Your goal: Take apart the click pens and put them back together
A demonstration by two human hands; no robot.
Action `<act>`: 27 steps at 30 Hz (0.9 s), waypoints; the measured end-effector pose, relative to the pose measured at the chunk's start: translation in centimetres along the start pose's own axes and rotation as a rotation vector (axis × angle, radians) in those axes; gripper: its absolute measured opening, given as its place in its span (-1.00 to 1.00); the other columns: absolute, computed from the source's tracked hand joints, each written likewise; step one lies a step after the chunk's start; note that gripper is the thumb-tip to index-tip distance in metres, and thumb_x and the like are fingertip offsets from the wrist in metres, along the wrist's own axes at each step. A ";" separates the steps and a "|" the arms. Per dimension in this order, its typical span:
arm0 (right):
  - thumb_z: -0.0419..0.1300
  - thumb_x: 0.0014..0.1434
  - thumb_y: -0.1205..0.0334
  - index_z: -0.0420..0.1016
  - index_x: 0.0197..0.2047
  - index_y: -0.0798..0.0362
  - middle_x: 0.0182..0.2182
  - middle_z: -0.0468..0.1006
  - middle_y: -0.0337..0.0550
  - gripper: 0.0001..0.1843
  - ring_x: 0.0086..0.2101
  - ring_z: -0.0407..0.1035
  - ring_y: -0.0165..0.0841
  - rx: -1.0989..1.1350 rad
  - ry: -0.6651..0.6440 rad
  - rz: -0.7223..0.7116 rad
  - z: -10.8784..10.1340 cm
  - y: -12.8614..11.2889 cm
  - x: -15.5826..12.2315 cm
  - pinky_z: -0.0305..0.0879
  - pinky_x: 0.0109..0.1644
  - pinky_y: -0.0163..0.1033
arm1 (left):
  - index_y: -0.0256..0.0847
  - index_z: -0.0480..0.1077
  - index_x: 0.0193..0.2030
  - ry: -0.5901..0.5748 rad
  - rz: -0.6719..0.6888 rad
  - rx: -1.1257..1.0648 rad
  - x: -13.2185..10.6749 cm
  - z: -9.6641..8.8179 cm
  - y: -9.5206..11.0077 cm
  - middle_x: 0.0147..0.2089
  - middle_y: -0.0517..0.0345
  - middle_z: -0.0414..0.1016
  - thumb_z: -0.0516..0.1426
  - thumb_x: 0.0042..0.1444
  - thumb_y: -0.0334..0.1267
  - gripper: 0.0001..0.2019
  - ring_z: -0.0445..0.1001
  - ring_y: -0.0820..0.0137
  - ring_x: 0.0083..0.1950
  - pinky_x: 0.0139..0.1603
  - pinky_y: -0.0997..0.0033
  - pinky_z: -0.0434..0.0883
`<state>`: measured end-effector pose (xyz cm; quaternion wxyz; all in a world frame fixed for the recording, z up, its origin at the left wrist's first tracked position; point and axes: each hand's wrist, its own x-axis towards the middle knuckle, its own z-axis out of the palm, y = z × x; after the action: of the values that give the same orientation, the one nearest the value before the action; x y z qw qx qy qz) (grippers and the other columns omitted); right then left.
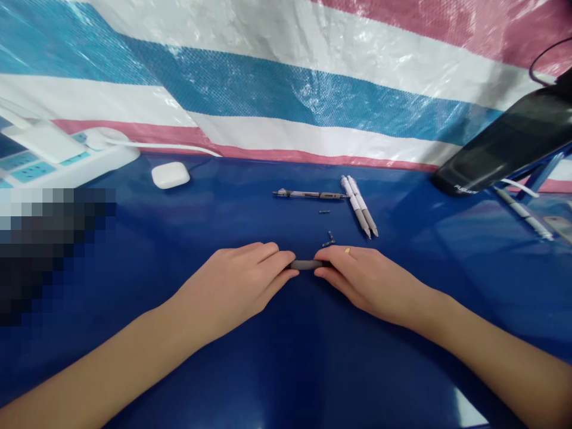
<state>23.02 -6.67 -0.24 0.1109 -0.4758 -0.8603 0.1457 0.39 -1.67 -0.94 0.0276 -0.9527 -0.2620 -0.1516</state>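
Level between my two hands lies a pen (306, 265), its grey grip showing in the gap and both ends hidden by fingers. My left hand (243, 277) pinches its left end between thumb and fingers. On the right end, my right hand (364, 274), with a ring on one finger, has its fingertips closed. Just beyond the right fingertips are small dark pieces (329, 240), too small to name. Another small dark piece (324, 211) lies farther back. Behind these, a dark pen with a clear barrel (308, 195) points toward two white pens with grey grips (360, 207) lying side by side.
A white earbud case (170, 175) and a white power strip (71, 164) with plugs stand at the back left of the blue table (277, 369). A black bottle (500, 140) leans at the right, near another white pen (524, 213). Striped sheeting (286, 89) hangs behind.
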 end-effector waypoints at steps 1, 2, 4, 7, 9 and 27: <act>0.00 0.34 0.19 0.25 -0.05 0.05 -0.23 0.48 -0.16 -0.84 -0.26 0.42 -0.29 0.011 -0.002 0.011 0.0 0.0 0.0 0.29 -0.24 -0.21 | -0.17 0.35 -0.09 0.001 -0.002 -0.007 0.1 0.0 0.0 -0.30 0.22 0.45 -0.08 0.30 -0.19 -0.76 0.47 0.42 -0.29 -0.35 0.42 0.35; 0.02 0.33 0.22 0.24 -0.05 0.05 -0.24 0.48 -0.17 -0.85 -0.28 0.42 -0.30 0.023 -0.007 0.024 0.0 0.0 0.0 0.29 -0.26 -0.22 | -0.18 0.35 -0.08 -0.004 -0.003 -0.020 0.1 0.0 0.0 -0.29 0.21 0.45 -0.09 0.30 -0.20 -0.76 0.47 0.41 -0.29 -0.33 0.41 0.37; 0.02 0.32 0.28 0.24 -0.08 0.06 -0.28 0.47 -0.18 -0.89 -0.32 0.42 -0.31 0.028 -0.015 0.038 0.0 0.1 0.0 0.28 -0.30 -0.23 | -0.19 0.34 -0.05 -0.013 -0.010 -0.053 0.2 0.0 0.1 -0.29 0.19 0.45 -0.09 0.30 -0.22 -0.75 0.46 0.41 -0.28 -0.29 0.39 0.38; -0.03 0.33 0.31 0.26 -0.17 0.07 -0.34 0.44 -0.19 -0.92 -0.37 0.40 -0.31 -0.012 -0.024 0.005 -0.1 0.3 0.0 0.25 -0.35 -0.22 | -0.24 0.33 -0.03 -0.004 0.000 -0.087 0.1 0.0 0.2 -0.28 0.16 0.45 -0.09 0.29 -0.23 -0.74 0.46 0.39 -0.27 -0.25 0.36 0.40; -0.02 0.33 0.29 0.28 -0.18 0.07 -0.35 0.44 -0.18 -0.91 -0.36 0.40 -0.30 -0.027 -0.023 -0.018 -0.2 0.2 0.0 0.25 -0.34 -0.22 | -0.25 0.34 -0.03 0.006 0.014 -0.081 0.1 0.0 0.1 -0.28 0.15 0.46 -0.10 0.29 -0.24 -0.74 0.46 0.39 -0.27 -0.24 0.35 0.40; 0.02 0.32 0.27 0.27 -0.11 0.06 -0.27 0.49 -0.15 -0.91 -0.32 0.42 -0.32 0.016 0.036 0.056 -0.3 -0.1 0.1 0.29 -0.31 -0.25 | -0.13 0.35 -0.08 -0.109 -0.039 0.004 0.0 0.2 -0.2 -0.32 0.25 0.49 -0.11 0.31 -0.18 -0.75 0.50 0.43 -0.33 -0.41 0.44 0.27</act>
<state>23.00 -6.60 0.03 0.1259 -0.5015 -0.8432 0.1469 0.36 -1.48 -1.08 0.0122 -0.9542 -0.2817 -0.0994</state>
